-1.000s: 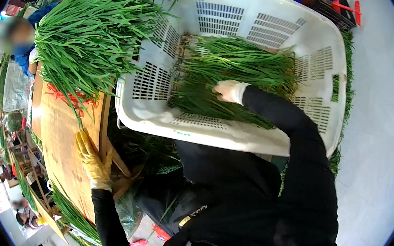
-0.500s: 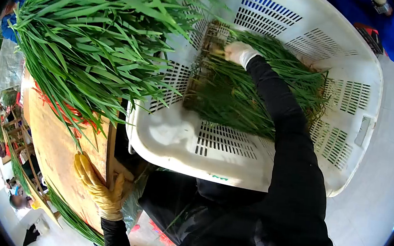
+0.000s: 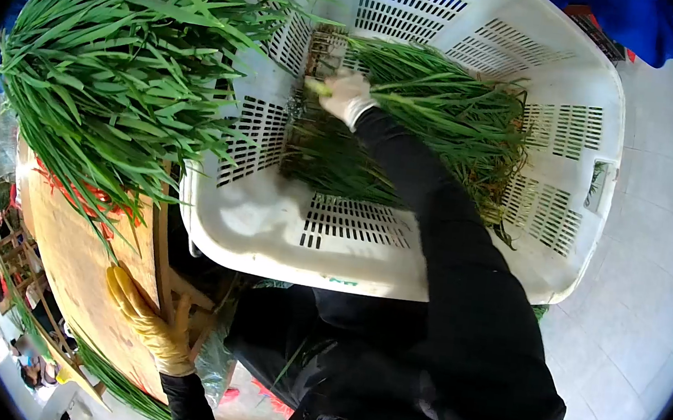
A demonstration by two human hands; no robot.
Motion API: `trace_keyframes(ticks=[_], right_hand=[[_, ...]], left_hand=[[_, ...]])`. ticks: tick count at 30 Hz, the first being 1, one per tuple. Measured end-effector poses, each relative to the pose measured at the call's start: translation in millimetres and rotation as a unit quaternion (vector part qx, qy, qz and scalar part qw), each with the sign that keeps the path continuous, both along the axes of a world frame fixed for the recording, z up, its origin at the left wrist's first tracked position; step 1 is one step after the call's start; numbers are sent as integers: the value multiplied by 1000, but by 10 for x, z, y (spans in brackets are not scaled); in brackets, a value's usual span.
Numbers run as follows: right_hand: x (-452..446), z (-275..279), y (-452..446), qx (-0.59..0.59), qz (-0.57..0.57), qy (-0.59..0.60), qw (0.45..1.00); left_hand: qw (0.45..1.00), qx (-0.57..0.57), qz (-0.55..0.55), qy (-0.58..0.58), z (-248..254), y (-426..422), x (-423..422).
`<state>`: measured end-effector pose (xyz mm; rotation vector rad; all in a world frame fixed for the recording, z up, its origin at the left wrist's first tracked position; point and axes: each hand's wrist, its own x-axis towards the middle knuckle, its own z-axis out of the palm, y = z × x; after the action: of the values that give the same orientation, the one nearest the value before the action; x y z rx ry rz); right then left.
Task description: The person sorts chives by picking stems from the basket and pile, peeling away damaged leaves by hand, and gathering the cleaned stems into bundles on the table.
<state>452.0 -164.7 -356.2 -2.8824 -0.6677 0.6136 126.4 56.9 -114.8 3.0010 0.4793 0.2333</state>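
Note:
My left hand (image 3: pixel 146 317), in a yellow glove, lies flat with its fingers stretched out on the wooden table (image 3: pixel 74 252). Its fingertips are beside the lower leaves of a large pile of green stalks (image 3: pixel 123 56). Inside the white slotted basket (image 3: pixel 282 262), my right hand (image 3: pixel 344 94) wears a pale glove and is closed round the pale ends of some green stalks. Their leaves trail right over the other stalks (image 3: pixel 438 98) lying in the basket.
Red ties (image 3: pixel 88 194) lie on the table under the pile. More green stalks (image 3: pixel 118 374) are along the table's lower edge. Blue cloth (image 3: pixel 635 24) hangs at the top right, above a pale tiled floor (image 3: pixel 645 242). Wooden racks stand at the far left.
My right hand has moved toward the left end of the basket and closed round stalk ends. My left hand stays flat on the table. The view has shifted, with the pile now appearing larger.

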Motion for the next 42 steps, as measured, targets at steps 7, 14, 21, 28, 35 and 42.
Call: trace_keyframes(ticks=[7, 14, 21, 28, 35, 42], right_hand=[[776, 612, -811, 428, -247, 144, 858], [1359, -354, -281, 135, -184, 71, 971], [988, -1115, 90, -79, -169, -193, 963], [989, 726, -58, 247, -8, -48, 968], [1027, 2024, -1163, 594, -10, 50, 803], [470, 3254, -1610, 731, 9, -119, 671]], left_hand=[[1000, 3, -18, -20, -24, 13, -7], [999, 33, -1, 27, 19, -20, -1], [996, 56, 23, 59, -6, -32, 23], [996, 60, 23, 53, -14, 12, -46], [999, 35, -15, 2, -14, 1, -10], [997, 37, -57, -38, -30, 21, -39]])
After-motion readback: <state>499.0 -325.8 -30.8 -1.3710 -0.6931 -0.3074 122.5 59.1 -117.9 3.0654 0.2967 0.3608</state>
